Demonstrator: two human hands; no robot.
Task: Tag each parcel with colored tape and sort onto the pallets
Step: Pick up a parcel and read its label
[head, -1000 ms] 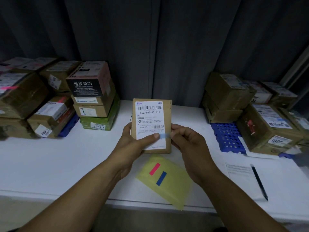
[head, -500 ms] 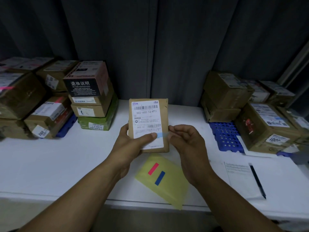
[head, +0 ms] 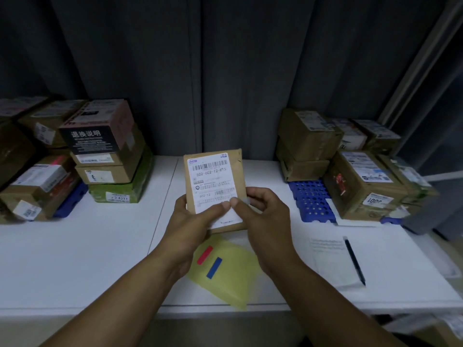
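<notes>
While my left hand (head: 198,219) grips the parcel (head: 213,176) upright by its lower left corner, my right hand (head: 265,214) pinches its lower right edge, thumbs touching; a blue pallet (head: 308,196) lies just right of that hand.

White table (head: 75,246), filling the lower half of the frame; a seam (head: 162,214) runs from centre toward lower left. Left centre: a blue pallet (head: 72,199) bearing cardboard parcels (head: 37,186); just beside it, a green parcel (head: 120,191) lies directly on the tabletop with brown boxes (head: 105,175) stacked on it. Right centre: a second blue pallet (head: 308,199), partly bare, loaded with further parcels (head: 363,181). Lower centre: a yellow sheet (head: 233,279), its lower corner reaching the front edge, carrying a red tape strip (head: 204,255) and a blue tape strip (head: 214,267) side by side. Lower right: a white paper (head: 330,266) with a black pen (head: 354,261) lying on it.
</notes>
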